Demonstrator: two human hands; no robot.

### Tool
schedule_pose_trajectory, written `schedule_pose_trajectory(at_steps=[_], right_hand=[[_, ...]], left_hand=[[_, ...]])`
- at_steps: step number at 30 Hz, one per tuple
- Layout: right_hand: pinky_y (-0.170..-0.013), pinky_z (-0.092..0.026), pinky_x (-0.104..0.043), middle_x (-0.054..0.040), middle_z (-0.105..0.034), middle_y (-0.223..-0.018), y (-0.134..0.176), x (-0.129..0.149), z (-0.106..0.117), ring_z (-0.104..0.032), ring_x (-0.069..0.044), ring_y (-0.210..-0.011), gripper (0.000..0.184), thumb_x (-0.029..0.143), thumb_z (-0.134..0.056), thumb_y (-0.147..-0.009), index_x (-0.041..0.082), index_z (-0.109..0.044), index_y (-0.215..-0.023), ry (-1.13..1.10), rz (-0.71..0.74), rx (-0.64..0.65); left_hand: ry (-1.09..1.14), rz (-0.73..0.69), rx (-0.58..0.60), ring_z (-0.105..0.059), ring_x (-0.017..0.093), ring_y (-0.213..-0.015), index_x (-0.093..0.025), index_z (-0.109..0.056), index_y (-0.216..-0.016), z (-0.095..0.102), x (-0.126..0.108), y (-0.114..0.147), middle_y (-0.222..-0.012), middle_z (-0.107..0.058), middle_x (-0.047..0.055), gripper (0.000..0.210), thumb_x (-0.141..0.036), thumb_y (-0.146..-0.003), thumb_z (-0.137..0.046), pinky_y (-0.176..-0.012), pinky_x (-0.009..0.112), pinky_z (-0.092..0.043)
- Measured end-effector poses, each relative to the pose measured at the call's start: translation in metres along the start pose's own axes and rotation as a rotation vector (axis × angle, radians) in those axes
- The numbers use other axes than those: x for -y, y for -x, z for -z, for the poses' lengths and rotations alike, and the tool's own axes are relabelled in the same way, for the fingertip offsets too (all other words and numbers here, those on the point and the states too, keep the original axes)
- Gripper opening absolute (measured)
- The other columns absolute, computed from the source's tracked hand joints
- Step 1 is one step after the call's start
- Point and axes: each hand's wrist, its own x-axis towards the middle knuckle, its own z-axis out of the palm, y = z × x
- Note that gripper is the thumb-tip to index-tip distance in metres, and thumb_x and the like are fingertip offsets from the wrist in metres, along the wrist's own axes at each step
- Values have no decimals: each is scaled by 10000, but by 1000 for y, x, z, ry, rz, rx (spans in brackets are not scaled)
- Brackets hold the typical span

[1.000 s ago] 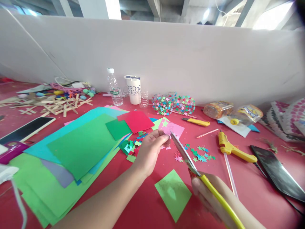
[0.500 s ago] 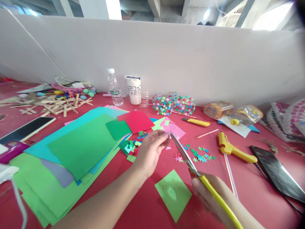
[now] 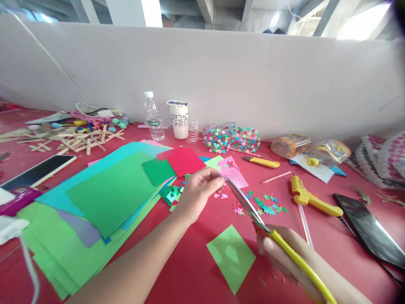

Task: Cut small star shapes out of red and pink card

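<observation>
My right hand (image 3: pixel 284 249) grips a pair of scissors (image 3: pixel 245 200) with yellow handles. The blades look nearly together and point up and left, toward my left fingertips. My left hand (image 3: pixel 202 190) is closed in a pinch right at the scissor tips; whatever sits between thumb and finger is too small or hidden to name. Just behind lies a pink sheet (image 3: pixel 234 171) with star-shaped holes, and small pink scraps (image 3: pixel 220 196) are below the fingers. Loose paper stars (image 3: pixel 267 204) are scattered right of the blades. A light green square (image 3: pixel 231 257) lies between my forearms.
Stacked coloured sheets (image 3: pixel 110 190) spread to the left, near a phone (image 3: pixel 38 171). Behind are a water bottle (image 3: pixel 154 118), a cup (image 3: pixel 179 120) and star-covered clear plastic pieces (image 3: pixel 218 138). A utility knife (image 3: pixel 261 161), a glue gun (image 3: pixel 311 198) and a black object (image 3: pixel 367 223) lie right.
Another small pink scrap now shows below my left fingers. The pink sheet has shifted slightly against the light green one under it. Both hands stay nearly in place.
</observation>
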Motion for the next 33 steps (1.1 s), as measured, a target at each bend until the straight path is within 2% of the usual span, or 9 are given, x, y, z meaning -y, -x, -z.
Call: schedule_pose_trajectory(at_steps=[8,14,16,19,22,24,27,33], right_hand=[[-395,-208,-235,81,-372,-526,0,6,4,-298,-76,-397,706,943,-364,-767,242,-396,-688,48,-30,-5],[-405,-282,-236,33,-453,-577,5,21,2,-387,-116,-461,761,1001,-382,-666,241,-413,-635,113,-120,-117],[-428,-302,-247,39,-423,-568,5,23,2,-397,-133,-484,734,979,-439,-670,247,-416,-634,81,-115,-127],[-453,-300,-266,64,-331,-542,4,23,2,-334,-131,-473,709,952,-524,-644,254,-411,-599,-26,-97,-81],[-448,-298,-258,80,-290,-562,4,21,0,-307,-121,-470,719,968,-504,-634,257,-397,-624,-51,-126,-101],[-430,-287,-239,85,-300,-571,5,20,-2,-319,-114,-462,731,987,-448,-645,261,-366,-662,-27,-147,-134],[-408,-260,-221,86,-342,-532,6,19,-2,-317,-99,-437,730,986,-425,-665,260,-352,-655,-8,-141,-118],[-402,-255,-213,75,-403,-526,5,24,-1,-326,-85,-434,734,967,-448,-679,234,-438,-650,-1,-151,-110]], left_hand=[[1,18,1,-515,113,-578,-174,-686,-691,1,1,-1,-603,-593,-12,106,-257,-753,-710,-589,245,-413],[16,13,7,-507,112,-569,-175,-680,-680,1,0,-1,-585,-582,-14,106,-246,-755,-703,-582,247,-408],[27,20,-2,-505,111,-570,-173,-683,-678,0,0,0,-584,-581,-13,103,-241,-753,-704,-589,248,-409],[55,42,-7,-513,113,-577,-172,-688,-675,-1,0,0,-591,-589,-11,104,-244,-745,-716,-597,250,-412],[98,67,-7,-531,114,-589,-169,-701,-701,0,1,1,-619,-616,-4,97,-252,-742,-731,-607,251,-415],[113,74,-10,-538,115,-590,-167,-705,-710,0,2,0,-628,-626,-2,92,-250,-739,-733,-611,252,-415],[99,65,-19,-536,115,-587,-167,-700,-697,0,2,0,-624,-621,-2,98,-250,-742,-726,-609,253,-410],[61,42,-6,-517,114,-581,-170,-685,-671,1,1,0,-597,-596,-8,111,-240,-753,-709,-604,253,-407]])
